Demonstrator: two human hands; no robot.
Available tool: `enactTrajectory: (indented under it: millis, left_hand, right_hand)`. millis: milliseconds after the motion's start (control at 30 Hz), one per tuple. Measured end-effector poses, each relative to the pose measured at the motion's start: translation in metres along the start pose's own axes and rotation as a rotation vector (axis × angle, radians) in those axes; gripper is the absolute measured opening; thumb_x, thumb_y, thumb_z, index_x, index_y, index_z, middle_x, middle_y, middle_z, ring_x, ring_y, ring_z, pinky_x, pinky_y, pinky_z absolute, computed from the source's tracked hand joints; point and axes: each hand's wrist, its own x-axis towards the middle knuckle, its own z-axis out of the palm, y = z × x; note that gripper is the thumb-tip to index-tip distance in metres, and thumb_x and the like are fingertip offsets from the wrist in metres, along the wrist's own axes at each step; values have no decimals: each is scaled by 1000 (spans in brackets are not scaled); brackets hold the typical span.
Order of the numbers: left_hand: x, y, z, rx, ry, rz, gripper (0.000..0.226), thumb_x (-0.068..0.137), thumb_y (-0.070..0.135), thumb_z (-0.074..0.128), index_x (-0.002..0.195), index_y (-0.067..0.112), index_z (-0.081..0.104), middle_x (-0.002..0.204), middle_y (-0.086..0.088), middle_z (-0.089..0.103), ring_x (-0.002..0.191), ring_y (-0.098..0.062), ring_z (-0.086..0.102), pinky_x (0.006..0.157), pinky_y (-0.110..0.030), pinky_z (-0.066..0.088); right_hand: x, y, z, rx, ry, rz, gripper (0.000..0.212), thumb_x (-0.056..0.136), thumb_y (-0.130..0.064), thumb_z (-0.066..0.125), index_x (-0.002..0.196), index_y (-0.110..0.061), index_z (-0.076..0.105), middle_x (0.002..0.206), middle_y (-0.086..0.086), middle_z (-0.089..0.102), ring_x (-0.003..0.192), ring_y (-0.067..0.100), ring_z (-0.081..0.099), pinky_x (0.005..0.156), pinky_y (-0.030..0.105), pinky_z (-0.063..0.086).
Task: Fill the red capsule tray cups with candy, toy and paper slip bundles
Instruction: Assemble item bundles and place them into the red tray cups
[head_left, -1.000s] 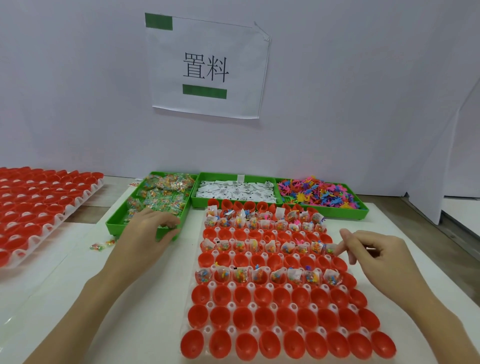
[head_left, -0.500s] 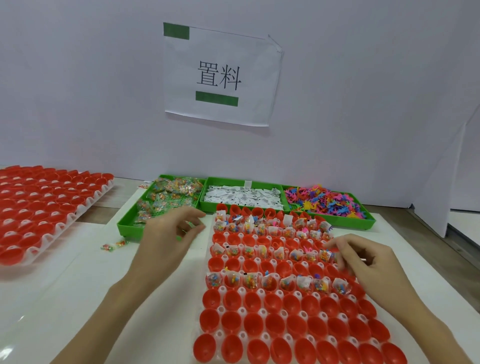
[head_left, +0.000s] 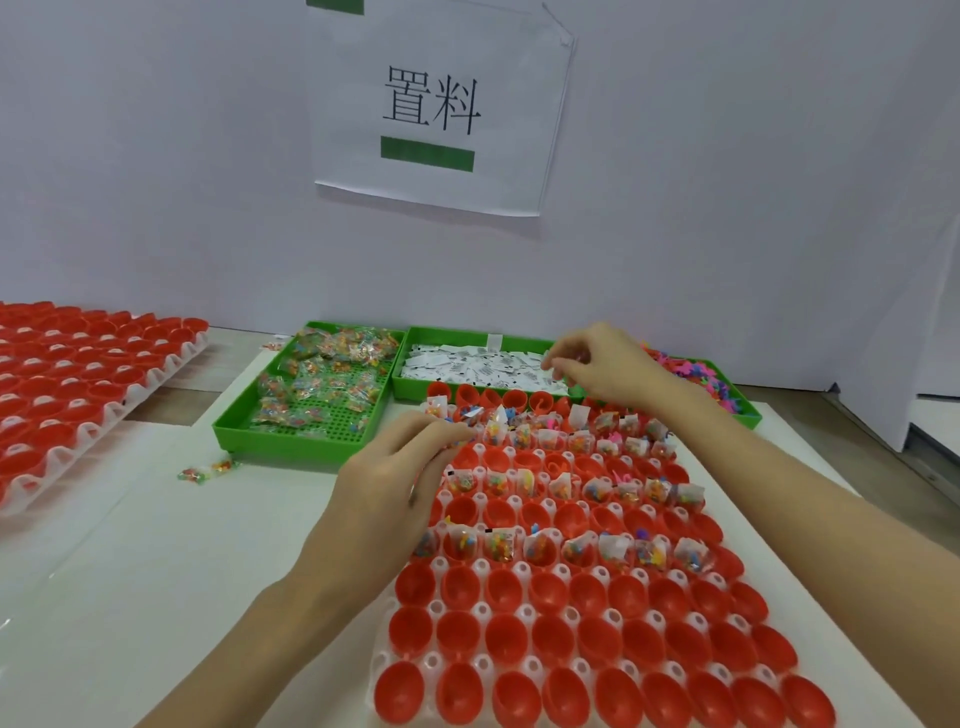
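A: Largest first. White desk (head_left: 130, 571), white wall behind it with a paper sign (head_left: 441, 104) showing two black characters and a green bar.

B: Main work piece?

A: Red capsule tray (head_left: 571, 639) on the desk, right of centre. The three nearest rows of cups are bare; farther back, rows holding clear bundles alternate with rows that look bare. A second tray of red cups (head_left: 78, 384) sits well apart at the far left.

B: Supply bins?

A: Three green bins along the wall, touching side by side. The left bin (head_left: 291, 441) holds candy packets (head_left: 332, 374), the middle bin (head_left: 415, 387) holds white paper slips (head_left: 467, 366), and the right bin (head_left: 750, 413) holds coloured toys (head_left: 696, 371), partly hidden by the right forearm.

B: Hands?

A: Left hand (head_left: 384, 478) hovers over the left edge of the capsule tray, fingers curled, tips together at a bundle in the second row from the far edge; blurred, cannot tell if it pinches it. Right hand (head_left: 597, 364) is over the right end of the slip bin, thumb and forefinger pinched together; any slip between them is too small to make out.

B: Smallest?

A: Two loose candy packets (head_left: 205, 470) on the desk, just in front of the left bin.
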Motion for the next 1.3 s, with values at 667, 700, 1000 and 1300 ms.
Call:
enactTrajectory:
  millis: [667,700,1000,1300]
  left_hand:
    - [-1,-9,-3,148,-67,85,33,90,-7,69,118,11,71,110,3,64,95,-11,63,79,-26,55]
    - [-2,-9,-3,147,-65,86,33,90,-7,69,118,12,71,111,3,63,95,-11,63,79,-26,55]
    - [-3,-12,-3,148,-68,85,34,92,-5,68,120,14,69,110,5,62,93,-8,62,80,-21,53]
    - [-1,-6,-6,120,-37,68,27,94,0,67,117,12,72,109,5,66,93,-7,64,82,-21,54]
  right_hand:
    - [57,9,32,-142,-176,107,16,92,-7,67,96,6,75,101,5,75,81,17,70,68,27,55]
    - [57,10,31,-113,-142,107,13,91,-4,68,95,5,75,99,6,75,77,14,67,67,25,54]
    - [48,17,27,-33,11,85,15,95,-8,68,109,-5,74,102,6,68,91,17,61,80,27,48]
    - [3,10,2,177,229,47,12,95,-20,70,103,-12,73,93,-3,72,83,5,64,79,21,52]
